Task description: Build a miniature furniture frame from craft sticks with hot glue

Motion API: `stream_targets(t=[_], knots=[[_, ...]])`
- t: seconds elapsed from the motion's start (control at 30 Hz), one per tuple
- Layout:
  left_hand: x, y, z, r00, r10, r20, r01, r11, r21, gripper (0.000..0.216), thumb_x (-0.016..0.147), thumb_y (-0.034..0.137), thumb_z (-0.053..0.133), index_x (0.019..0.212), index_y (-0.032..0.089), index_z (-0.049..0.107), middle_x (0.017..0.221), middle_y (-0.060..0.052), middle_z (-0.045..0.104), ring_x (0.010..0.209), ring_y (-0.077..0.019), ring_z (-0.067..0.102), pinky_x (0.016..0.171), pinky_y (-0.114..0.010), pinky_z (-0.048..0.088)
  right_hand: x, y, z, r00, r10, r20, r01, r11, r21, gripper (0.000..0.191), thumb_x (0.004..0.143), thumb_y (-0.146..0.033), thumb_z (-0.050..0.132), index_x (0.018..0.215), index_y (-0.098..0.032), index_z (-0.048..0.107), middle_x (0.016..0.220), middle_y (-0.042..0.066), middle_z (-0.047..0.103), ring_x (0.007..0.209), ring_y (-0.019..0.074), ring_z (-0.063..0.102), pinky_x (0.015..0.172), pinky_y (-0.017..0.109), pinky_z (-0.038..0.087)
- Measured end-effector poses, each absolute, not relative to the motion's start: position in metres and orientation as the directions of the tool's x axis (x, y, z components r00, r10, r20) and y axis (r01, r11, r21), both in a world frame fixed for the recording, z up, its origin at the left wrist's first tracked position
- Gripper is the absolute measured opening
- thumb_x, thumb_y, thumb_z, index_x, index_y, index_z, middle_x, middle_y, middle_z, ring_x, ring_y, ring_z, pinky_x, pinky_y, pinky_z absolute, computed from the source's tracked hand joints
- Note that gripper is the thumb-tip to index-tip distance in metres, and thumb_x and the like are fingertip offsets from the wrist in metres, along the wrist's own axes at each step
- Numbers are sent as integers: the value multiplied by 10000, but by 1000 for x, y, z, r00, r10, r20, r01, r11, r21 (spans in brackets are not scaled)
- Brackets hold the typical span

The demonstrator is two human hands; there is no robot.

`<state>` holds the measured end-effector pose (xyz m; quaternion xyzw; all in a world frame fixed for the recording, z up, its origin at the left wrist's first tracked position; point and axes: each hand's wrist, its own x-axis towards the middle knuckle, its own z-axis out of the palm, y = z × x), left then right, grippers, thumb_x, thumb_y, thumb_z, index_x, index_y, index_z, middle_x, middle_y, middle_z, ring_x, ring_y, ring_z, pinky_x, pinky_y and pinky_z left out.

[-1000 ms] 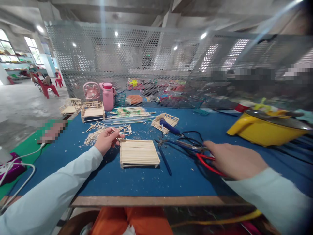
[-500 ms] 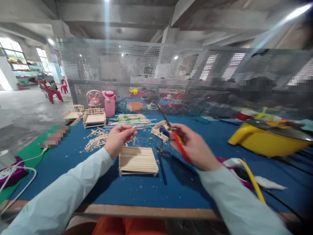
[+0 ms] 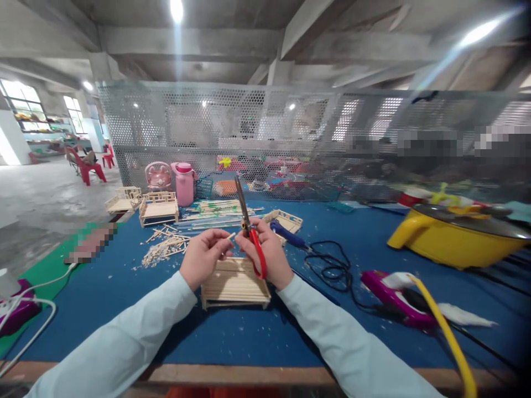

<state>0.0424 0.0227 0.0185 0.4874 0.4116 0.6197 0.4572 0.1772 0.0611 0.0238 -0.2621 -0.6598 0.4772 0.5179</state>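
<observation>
Between the fingertips of my left hand [image 3: 204, 255] is a short pale wooden stick [image 3: 231, 236]. My right hand [image 3: 267, 251] is closed around red-handled scissors [image 3: 258, 251], their blades pointing up and away from me. Its fingertips come close to the stick; whether they touch it I cannot tell. Below both hands a small slatted wooden stick frame [image 3: 234, 290] stands on the blue table. Just beyond my right hand lies a blue-handled tool with a cord [image 3: 290, 235], beside another small stick piece [image 3: 286, 220].
Cut stick pieces [image 3: 164, 249] lie heaped left of my hands, with longer sticks [image 3: 219, 209] behind. Finished-looking miniature stick beds [image 3: 159, 207] stand at the back left near a pink jug [image 3: 185, 185]. A purple power strip [image 3: 398, 301] and yellow pan [image 3: 452, 235] are to the right.
My right hand has moved left with the scissors, to beside my left hand. The scissors now point more upright. My left hand still pinches the small stick.
</observation>
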Motion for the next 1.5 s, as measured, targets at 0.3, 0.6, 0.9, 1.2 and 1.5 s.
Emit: stream_targets(t=[0.3,0.6,0.9,1.2,1.5], knots=[[48,25,10,7,951,310,-111,-307,945,317,640,405,674,779,151,544,553,24,569,521,-97,536,530,-218,409,178,55,28,-248,863,440,-174,407,-897,384,605,-224,702,901,-217,457,637,-63,586,515,85,533,493,211,439],[39,29,4,158,891,426,595,-430,679,379,620,231,708,981,149,630,588,35,461,555,-107,403,560,-236,322,189,60,36,-157,894,419,-347,347,-871,390,591,-244,728,865,-221,450,661,-78,554,510,74,561,379,147,388],[47,28,5,266,858,439,660,-494,565,456,708,438,619,1063,152,630,574,18,481,527,-118,398,517,-226,281,188,61,30,-198,923,330,-457,211,-864,400,572,-224,743,864,-212,471,663,-63,561,547,81,574,390,139,406],[39,33,10,116,873,474,682,-417,601,281,801,335,480,609,173,607,582,-7,570,565,-127,473,551,-223,310,193,60,36,-203,914,351,-435,237,-869,404,551,-240,741,858,-219,479,669,-62,560,547,87,570,395,158,407],[-59,62,8,-300,911,284,932,217,290,208,744,312,515,642,171,628,749,-148,661,738,-261,599,618,-297,374,235,69,60,73,899,432,-415,421,-806,345,558,-224,698,843,-268,510,621,-71,505,464,69,473,349,175,342]])
